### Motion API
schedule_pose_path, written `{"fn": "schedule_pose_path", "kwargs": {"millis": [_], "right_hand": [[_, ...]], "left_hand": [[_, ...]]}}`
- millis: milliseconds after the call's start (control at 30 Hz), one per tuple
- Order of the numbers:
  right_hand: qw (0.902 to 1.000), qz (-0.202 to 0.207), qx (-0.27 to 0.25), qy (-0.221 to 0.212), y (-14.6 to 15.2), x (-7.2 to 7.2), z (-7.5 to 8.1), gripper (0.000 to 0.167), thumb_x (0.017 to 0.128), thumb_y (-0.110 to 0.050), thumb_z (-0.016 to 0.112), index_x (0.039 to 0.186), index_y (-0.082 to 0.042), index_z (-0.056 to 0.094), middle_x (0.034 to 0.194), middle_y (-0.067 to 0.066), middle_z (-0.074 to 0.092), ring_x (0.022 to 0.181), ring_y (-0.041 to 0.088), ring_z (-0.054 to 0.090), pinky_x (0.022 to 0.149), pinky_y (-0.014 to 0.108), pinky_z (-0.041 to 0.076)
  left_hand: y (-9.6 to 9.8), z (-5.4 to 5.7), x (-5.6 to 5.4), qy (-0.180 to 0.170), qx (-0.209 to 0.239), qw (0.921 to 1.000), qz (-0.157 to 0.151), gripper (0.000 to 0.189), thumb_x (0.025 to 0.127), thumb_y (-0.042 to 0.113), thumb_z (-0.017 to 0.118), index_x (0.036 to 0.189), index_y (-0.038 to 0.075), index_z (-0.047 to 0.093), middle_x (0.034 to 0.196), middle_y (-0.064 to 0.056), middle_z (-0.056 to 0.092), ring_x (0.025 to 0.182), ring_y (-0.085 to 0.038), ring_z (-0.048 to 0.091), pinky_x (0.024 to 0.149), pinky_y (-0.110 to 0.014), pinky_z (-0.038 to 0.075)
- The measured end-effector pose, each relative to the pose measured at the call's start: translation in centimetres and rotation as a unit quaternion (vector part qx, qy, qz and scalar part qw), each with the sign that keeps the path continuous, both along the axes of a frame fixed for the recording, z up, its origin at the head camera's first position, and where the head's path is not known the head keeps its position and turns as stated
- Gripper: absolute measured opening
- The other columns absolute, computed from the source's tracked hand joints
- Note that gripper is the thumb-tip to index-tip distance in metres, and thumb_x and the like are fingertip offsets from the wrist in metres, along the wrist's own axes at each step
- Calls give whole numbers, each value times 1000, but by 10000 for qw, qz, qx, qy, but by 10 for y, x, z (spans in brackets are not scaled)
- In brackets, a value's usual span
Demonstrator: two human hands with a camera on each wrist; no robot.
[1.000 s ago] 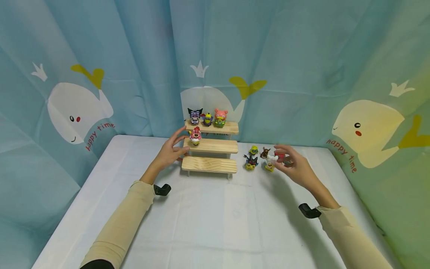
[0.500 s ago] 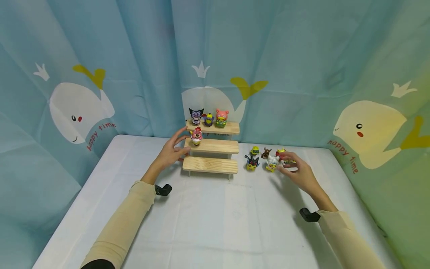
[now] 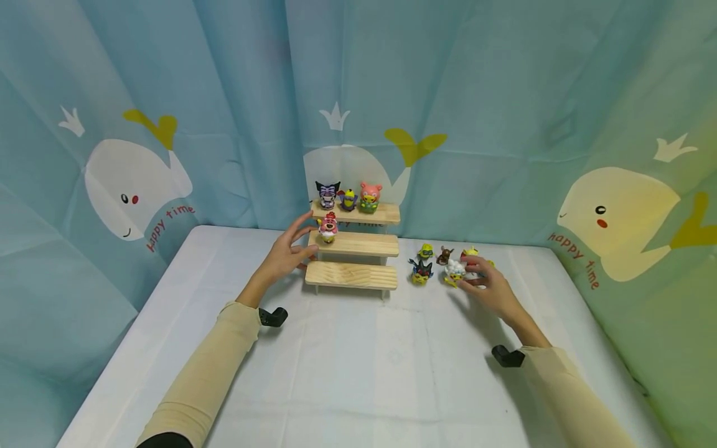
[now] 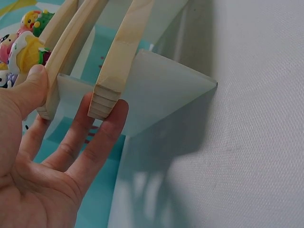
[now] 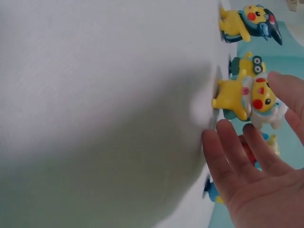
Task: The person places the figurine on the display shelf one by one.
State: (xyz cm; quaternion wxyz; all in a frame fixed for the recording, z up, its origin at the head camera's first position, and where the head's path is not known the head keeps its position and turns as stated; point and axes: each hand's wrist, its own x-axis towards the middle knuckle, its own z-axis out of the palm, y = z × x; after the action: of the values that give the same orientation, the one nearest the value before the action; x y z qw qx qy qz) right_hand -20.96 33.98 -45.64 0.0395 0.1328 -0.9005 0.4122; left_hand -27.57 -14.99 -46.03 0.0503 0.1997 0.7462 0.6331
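My left hand (image 3: 280, 256) holds the left end of a three-tier wooden display stand (image 3: 351, 274). In the left wrist view its thumb presses on the middle board, with fingers against the board ends (image 4: 105, 99). My right hand (image 3: 493, 292) reaches round a yellow figurine in a white hood (image 5: 232, 97) standing on the table. Its thumb overlaps the hood on one side, and fairly straight fingertips lie close on the other. A pink bear-like figurine (image 3: 328, 228) stands on the middle board. On the top board are a black-eared figurine (image 3: 327, 196), a purple one (image 3: 348, 200) and a pink-hooded one (image 3: 370, 198).
Beside the white-hooded figurine stand a black-hooded figurine (image 3: 421, 273), a goggled yellow one (image 3: 426, 251), a brown one (image 3: 445, 256) and a red-and-yellow one (image 3: 469, 252), partly behind my right hand. A blue whale-print curtain (image 3: 493, 93) closes the back and sides of the white table (image 3: 347, 373).
My right hand has lowered and come in slightly left, closer round the white-hooded figurine. My left hand stays at the stand, and the figurines on it have not moved.
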Motion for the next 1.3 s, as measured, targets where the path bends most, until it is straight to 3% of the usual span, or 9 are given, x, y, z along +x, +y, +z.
{"fn": "schedule_pose_path", "kwargs": {"millis": [200, 467, 700, 1000, 1300], "right_hand": [[10000, -27, 46, 78, -3, -5, -6, 50, 96, -3, 73, 141, -1, 54, 136, 31, 56, 122, 49, 58, 87, 27, 57], [9994, -322, 98, -117, -6, -6, -9, 49, 96, -7, 74, 141, -5, 55, 135, 33, 58, 113, 48, 64, 81, 24, 55], [9993, -341, -4, -129, -8, -6, -12, 48, 95, -3, 74, 139, -4, 54, 136, 33, 57, 102, 48, 68, 69, 21, 58], [9993, -335, 156, -39, -8, -6, -13, 47, 95, -6, 75, 137, -5, 55, 134, 31, 59, 97, 44, 70, 72, 23, 56], [9991, -357, 228, -22, -9, -6, -14, 47, 94, -6, 76, 137, -6, 56, 134, 30, 60, 97, 43, 71, 75, 28, 56]], "left_hand": [[1, 2, 1, -9, 29, 10000, 14, 78, 102, 20, 67, 162, 44, 25, 163, -13, 37, 92, -34, 74, 67, -50, 63], [1, 3, 1, -3, -1, 10000, 42, 78, 102, 19, 68, 162, 43, 25, 163, -15, 36, 97, -41, 73, 67, -49, 63], [1, 3, 1, 2, 59, 10000, -22, 78, 102, 18, 67, 164, 40, 23, 164, -14, 34, 99, -49, 70, 68, -54, 62], [1, 4, 0, -180, 115, 9998, -37, 81, 103, 11, 65, 166, 34, 20, 165, -20, 29, 107, -55, 65, 72, -64, 58], [3, 26, 16, -227, 67, 9997, -85, 79, 103, 7, 63, 166, 26, 20, 164, -24, 30, 96, -51, 69, 70, -54, 62]]}}
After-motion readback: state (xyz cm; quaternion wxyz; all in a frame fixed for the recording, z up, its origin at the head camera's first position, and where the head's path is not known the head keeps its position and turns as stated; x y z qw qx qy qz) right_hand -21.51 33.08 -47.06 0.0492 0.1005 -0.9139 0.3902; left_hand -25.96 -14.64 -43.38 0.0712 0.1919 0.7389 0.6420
